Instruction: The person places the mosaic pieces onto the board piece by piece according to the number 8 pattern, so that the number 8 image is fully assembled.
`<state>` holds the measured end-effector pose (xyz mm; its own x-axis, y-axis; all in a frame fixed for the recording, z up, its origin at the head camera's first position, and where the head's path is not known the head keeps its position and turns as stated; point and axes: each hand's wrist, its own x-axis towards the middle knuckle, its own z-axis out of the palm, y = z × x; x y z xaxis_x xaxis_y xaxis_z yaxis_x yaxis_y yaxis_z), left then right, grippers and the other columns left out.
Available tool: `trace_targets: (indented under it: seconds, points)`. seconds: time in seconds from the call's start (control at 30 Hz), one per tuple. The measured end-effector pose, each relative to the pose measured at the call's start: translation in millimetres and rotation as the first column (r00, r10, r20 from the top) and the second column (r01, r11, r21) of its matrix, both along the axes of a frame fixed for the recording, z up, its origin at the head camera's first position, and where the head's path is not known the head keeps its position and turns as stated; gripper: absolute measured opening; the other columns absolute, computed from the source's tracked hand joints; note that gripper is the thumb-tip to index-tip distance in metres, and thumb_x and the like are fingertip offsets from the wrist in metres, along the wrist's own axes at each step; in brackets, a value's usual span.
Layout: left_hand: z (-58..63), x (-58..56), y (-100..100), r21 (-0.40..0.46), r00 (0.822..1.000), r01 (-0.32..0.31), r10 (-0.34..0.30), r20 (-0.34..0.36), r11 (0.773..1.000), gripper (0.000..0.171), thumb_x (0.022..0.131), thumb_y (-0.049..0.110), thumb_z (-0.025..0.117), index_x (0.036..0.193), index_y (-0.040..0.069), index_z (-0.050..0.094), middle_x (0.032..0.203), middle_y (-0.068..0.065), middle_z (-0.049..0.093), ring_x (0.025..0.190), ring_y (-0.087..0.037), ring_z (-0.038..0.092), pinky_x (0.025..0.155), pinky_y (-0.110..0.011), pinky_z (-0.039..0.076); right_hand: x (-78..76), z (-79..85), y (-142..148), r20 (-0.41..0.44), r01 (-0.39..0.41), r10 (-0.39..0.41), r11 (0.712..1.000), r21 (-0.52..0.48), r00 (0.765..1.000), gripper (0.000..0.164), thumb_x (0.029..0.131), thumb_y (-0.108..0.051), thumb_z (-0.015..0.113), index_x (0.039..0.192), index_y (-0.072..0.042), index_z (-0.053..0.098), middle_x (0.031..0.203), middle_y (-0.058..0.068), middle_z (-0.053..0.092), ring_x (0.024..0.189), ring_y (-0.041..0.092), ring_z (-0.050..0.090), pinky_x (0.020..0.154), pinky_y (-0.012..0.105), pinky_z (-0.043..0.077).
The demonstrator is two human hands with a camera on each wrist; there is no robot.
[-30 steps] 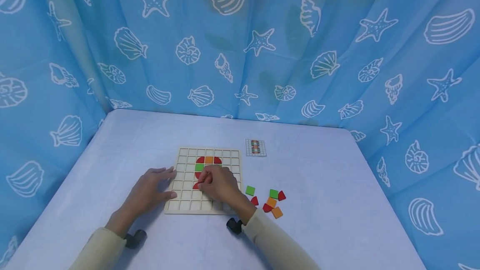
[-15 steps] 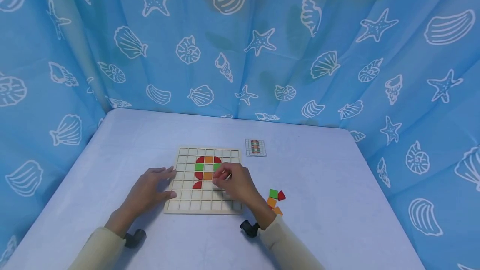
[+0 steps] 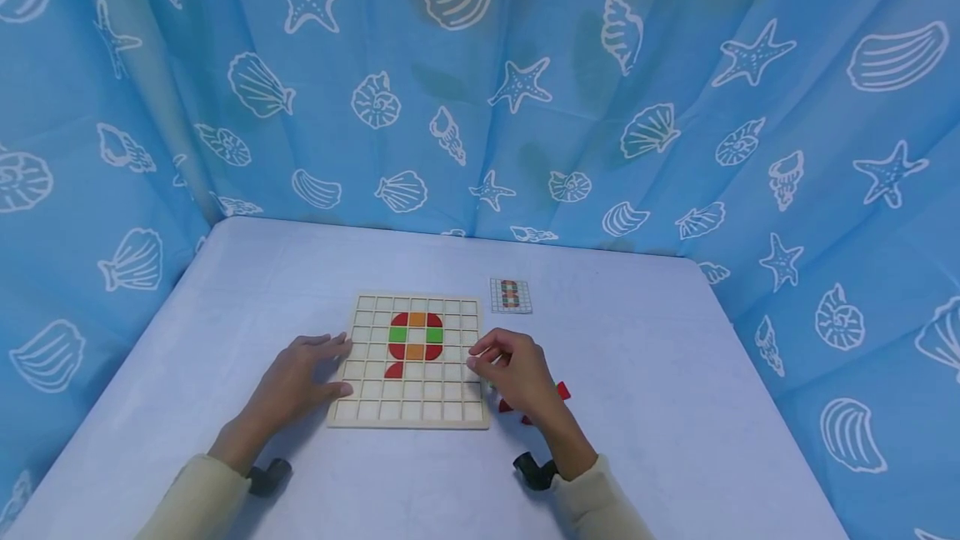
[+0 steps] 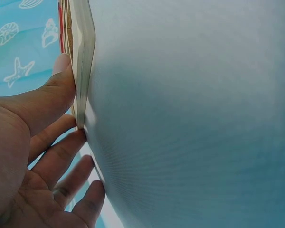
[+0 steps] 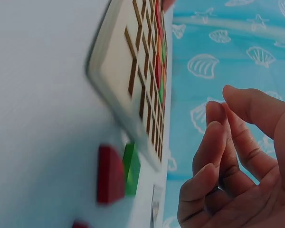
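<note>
A wooden grid board point(image 3: 442, 394) lies on the white table. On it, red quarter-round, green and orange square tiles form a ring around one bare cell, and a red quarter-round tile point(image 3: 394, 370) sits just below the ring's left side. My left hand point(image 3: 288, 382) touches the board's left edge with thumb and extended fingers; the left wrist view shows the thumb point(image 4: 61, 71) against that edge. Just off the right edge hovers my right hand point(image 3: 517, 369), fingers loosely bent. In the right wrist view nothing shows between its thumb and fingers.
Loose tiles lie right of the board, partly hidden by my right hand, among them a red one point(image 3: 563, 391) and a green one point(image 5: 131, 168). A small pattern card point(image 3: 511, 296) lies behind. A blue shell-print curtain point(image 3: 480, 90) borders the table's far side.
My right hand has let go of the red quarter-round tile below the ring and moved right, from over the board to beyond its right edge. The left hand has stayed in place.
</note>
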<state>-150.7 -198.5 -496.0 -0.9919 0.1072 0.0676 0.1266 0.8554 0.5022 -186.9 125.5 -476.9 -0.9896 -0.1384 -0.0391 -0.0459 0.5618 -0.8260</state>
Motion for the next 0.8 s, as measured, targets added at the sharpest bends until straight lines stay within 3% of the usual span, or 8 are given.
trace_targets:
  seconds: [0.3, 0.53, 0.8]
  points:
    - [0.6, 0.6, 0, -0.003, 1.0, 0.004, -0.004, -0.013, 1.0, 0.072, 0.081, 0.019, 0.093, 0.145, 0.005, 0.064, 0.154, -0.016, 0.061, 0.143, -0.047, 0.053, 0.115, -0.065, 0.047, 11.7, -4.9, 28, 0.041, 0.086, -0.085, 0.996, -0.017, 0.996, 0.011, 0.093, -0.018, 0.082, 0.102, -0.021, 0.077, 0.09, 0.0, 0.069, 0.073, 0.023, 0.058, 0.049, 0.024, 0.047]
    - [-0.3, 0.2, 0, -0.004, 1.0, 0.004, -0.005, -0.012, 1.0, 0.072, 0.081, 0.019, 0.093, 0.145, 0.005, 0.064, 0.154, -0.015, 0.061, 0.144, -0.046, 0.053, 0.115, -0.064, 0.047, 21.2, -7.3, 54, 0.058, 0.167, -0.167, 0.986, 0.015, 0.984, 0.015, 0.092, -0.013, 0.082, 0.104, -0.019, 0.077, 0.094, 0.003, 0.07, 0.073, 0.023, 0.058, 0.055, 0.025, 0.054]
    - [-0.2, 0.2, 1, -0.024, 1.0, 0.0, 0.0, -0.009, 1.0, 0.073, 0.081, 0.02, 0.093, 0.146, 0.005, 0.064, 0.154, -0.016, 0.061, 0.144, -0.046, 0.053, 0.116, -0.064, 0.047, 27.5, -12.6, 78, 0.101, 0.171, -0.176, 0.984, 0.055, 0.979, 0.028, 0.086, -0.004, 0.086, 0.108, -0.019, 0.078, 0.102, 0.003, 0.073, 0.078, 0.023, 0.058, 0.061, 0.023, 0.055]
